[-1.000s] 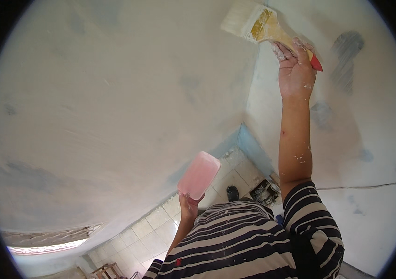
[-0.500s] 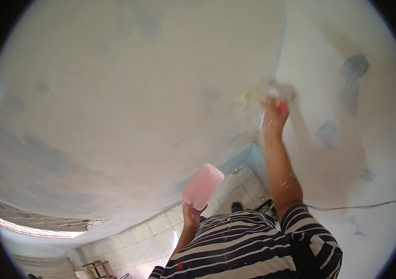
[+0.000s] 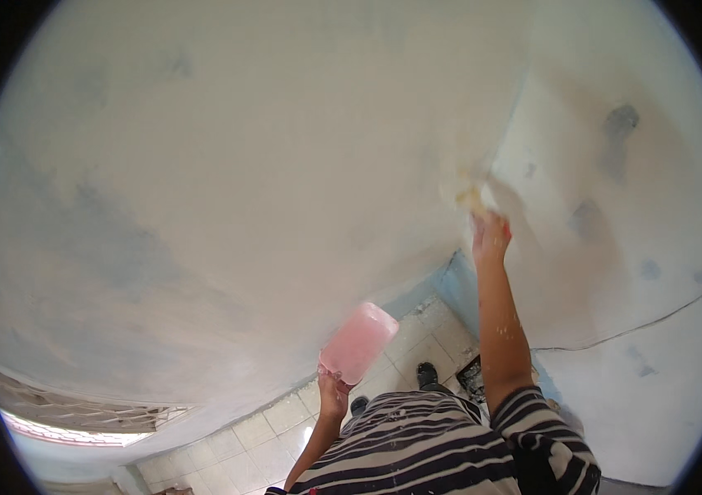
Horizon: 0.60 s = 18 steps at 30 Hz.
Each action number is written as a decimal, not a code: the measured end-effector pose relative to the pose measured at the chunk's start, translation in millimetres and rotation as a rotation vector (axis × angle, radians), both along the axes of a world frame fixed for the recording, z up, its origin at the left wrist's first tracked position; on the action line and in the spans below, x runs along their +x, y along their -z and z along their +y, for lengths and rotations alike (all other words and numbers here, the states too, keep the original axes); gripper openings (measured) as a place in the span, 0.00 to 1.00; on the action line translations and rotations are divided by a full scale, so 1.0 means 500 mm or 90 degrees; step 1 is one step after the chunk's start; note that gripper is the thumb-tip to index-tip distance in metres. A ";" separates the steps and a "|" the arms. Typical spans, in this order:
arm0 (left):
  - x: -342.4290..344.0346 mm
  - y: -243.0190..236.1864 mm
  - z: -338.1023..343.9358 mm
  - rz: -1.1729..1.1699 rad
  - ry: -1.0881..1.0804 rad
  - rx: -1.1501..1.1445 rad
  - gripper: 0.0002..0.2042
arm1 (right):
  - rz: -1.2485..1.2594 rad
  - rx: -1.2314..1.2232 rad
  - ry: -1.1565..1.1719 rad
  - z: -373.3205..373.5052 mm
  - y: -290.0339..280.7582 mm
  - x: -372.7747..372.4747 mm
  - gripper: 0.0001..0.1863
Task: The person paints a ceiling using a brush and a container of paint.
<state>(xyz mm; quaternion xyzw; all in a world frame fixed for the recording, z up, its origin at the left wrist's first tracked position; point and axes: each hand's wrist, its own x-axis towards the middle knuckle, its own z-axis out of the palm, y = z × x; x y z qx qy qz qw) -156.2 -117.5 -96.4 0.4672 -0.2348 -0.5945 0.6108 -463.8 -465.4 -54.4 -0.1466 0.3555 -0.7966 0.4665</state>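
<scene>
My right hand (image 3: 491,233) is raised at the inside corner of two walls, its fingers closed around a small hand tool with a pale yellow end (image 3: 471,199). Motion blurs the tool, so its exact kind is unclear. Some red shows beside the fingers. The yellow end is at the left wall (image 3: 285,165), close to the corner line. Lower and to the left, my left hand (image 3: 334,391) grips a pink plastic tub (image 3: 360,342) by its near end. The tub is tilted, and what it holds cannot be made out.
Blue-grey patches mark the pale right wall (image 3: 565,289), where a thin cable (image 3: 607,340) runs low across. A dark crate-like object (image 3: 471,378) stands on the tiled floor (image 3: 240,445) near my shoe (image 3: 427,375). A latticed window opening (image 3: 79,408) is at the lower left.
My right hand has moved down along the corner with the tool. The tub remains in my left hand, slightly lower in view. The whole view has shifted a little, showing more of my feet.
</scene>
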 end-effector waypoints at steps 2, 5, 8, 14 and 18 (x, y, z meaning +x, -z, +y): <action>0.036 0.037 0.031 0.033 -0.004 -0.001 0.38 | -0.036 0.148 -0.081 0.125 0.169 0.002 0.10; 0.059 0.056 0.015 0.089 -0.001 -0.015 0.46 | 0.037 0.265 -0.045 0.323 0.277 -0.058 0.11; 0.090 0.010 0.004 0.064 -0.006 -0.014 0.50 | 0.574 0.299 -0.085 0.482 0.254 -0.087 0.11; 0.195 -0.073 0.009 -0.099 0.041 -0.129 0.52 | 0.230 0.077 -0.046 0.699 -0.171 0.118 0.07; 0.206 -0.142 0.000 -0.165 0.038 -0.283 0.52 | 0.495 -0.162 -0.003 0.776 -0.228 0.210 0.06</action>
